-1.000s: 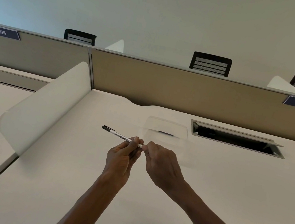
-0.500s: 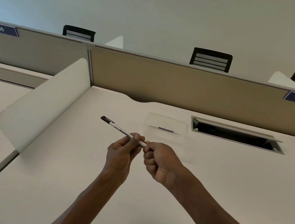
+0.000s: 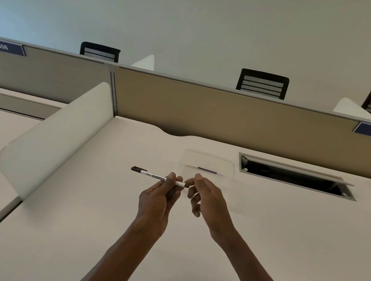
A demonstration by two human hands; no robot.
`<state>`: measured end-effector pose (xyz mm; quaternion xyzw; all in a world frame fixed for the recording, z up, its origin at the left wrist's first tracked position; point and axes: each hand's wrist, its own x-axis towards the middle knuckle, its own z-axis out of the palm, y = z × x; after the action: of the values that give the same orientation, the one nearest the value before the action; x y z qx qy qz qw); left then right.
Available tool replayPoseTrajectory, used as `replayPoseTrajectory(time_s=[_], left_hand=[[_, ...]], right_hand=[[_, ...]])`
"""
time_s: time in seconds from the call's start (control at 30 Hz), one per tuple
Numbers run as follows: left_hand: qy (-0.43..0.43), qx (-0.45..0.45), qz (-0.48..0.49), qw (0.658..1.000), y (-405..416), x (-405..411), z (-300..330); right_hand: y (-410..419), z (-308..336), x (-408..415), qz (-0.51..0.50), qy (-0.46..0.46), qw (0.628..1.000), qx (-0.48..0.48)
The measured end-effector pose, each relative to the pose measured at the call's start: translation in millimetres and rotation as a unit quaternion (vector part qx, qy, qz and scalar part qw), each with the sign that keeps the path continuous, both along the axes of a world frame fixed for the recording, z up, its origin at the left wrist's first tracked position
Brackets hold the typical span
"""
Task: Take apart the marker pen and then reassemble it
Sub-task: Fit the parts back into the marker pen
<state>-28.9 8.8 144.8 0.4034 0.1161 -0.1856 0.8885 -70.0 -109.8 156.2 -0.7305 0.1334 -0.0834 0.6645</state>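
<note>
A thin white marker pen [image 3: 151, 175] with a black cap at its left end and black print on the barrel lies nearly level above the desk. My left hand [image 3: 160, 196] pinches the barrel near its right end between thumb and fingers. The pen's dark right tip pokes out just past those fingers. My right hand [image 3: 208, 199] hovers beside that tip with its fingers spread and loosely curled; nothing shows in it, and thumb and forefinger sit a little apart from the pen end.
A clear plastic box [image 3: 207, 167] stands on the white desk [image 3: 287, 232] just behind my hands. An open cable hatch [image 3: 294, 176] is at the back right. A white curved divider [image 3: 56, 137] borders the left, a tan partition [image 3: 233, 116] the back.
My right hand has let go of the pen's right end and opened its fingers, moving slightly right. The pen has levelled out in my left hand.
</note>
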Motion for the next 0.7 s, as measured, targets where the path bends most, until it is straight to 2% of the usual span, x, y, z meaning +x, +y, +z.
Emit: replayPoseTrajectory(time_s=[0.13, 0.23, 0.4, 0.47, 0.53, 0.63, 0.7], left_hand=[[0.018, -0.022, -0.014, 1.0, -2, -2, 4], [0.038, -0.035, -0.027, 0.998, -5, 0, 5], [0.058, -0.065, -0.078, 0.993, -6, 4, 3], [0.03, -0.005, -0.114, 0.993, -5, 4, -1], [-0.021, 0.126, -0.135, 0.983, -1, 4, -10], [-0.12, 0.312, -0.1, 0.937, 6, 6, -29], [-0.168, 0.371, -0.055, 0.912, 11, 10, -44]], right_hand=[[0, -13, -1, 0.018, -0.101, 0.993, -0.058], [4, -19, 2, -0.021, -0.146, 0.983, -0.105], [2, -20, 11, -0.087, -0.194, 0.969, -0.124], [-3, -18, 14, -0.106, -0.184, 0.969, -0.122], [-11, -15, 16, -0.119, -0.175, 0.97, -0.117], [-22, -12, 17, -0.128, -0.179, 0.97, -0.105], [-28, -10, 17, -0.133, -0.177, 0.97, -0.101]])
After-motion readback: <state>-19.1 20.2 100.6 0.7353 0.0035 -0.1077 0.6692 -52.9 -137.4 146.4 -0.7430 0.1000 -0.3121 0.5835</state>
